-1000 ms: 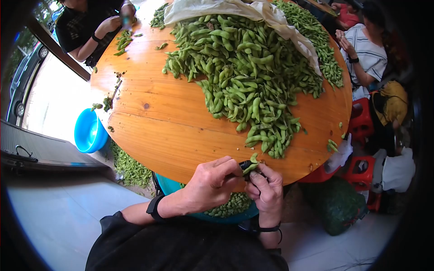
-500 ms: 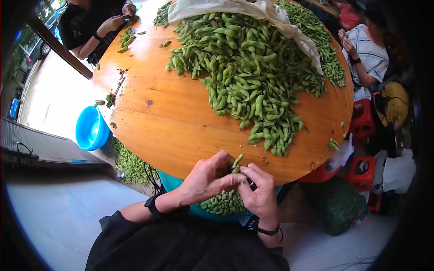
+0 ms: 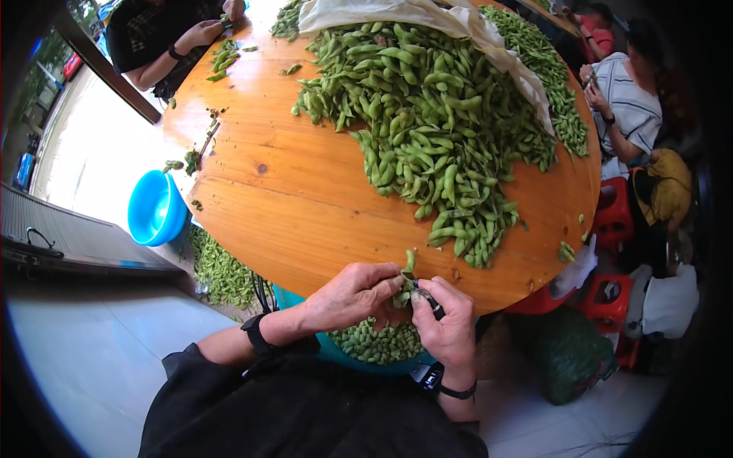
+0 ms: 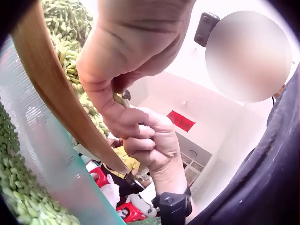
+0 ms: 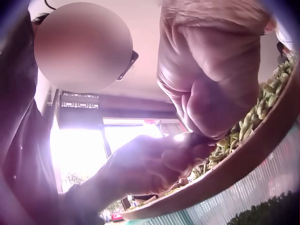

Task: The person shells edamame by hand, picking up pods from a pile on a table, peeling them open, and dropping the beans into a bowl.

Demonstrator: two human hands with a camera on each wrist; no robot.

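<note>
In the head view my left hand pinches a green pod that stands up above its fingertips. My right hand grips a small black tool, its fingers meeting the left hand's at the pod. Both hands are at the table's near edge, above a teal basin of shelled green beans. In the left wrist view the fingers of my left hand and right hand touch, with a bit of pod between them. The right wrist view hides the tool.
A large heap of pods covers the middle of the round wooden table, with a pale cloth behind. A blue bowl is at left, red stools at right. Two people handle things across the table.
Both hands stay together at the table edge; my left hand's fingers have shifted around the pod, which now points more upright. The black tool's handle shows more below my right thumb.
</note>
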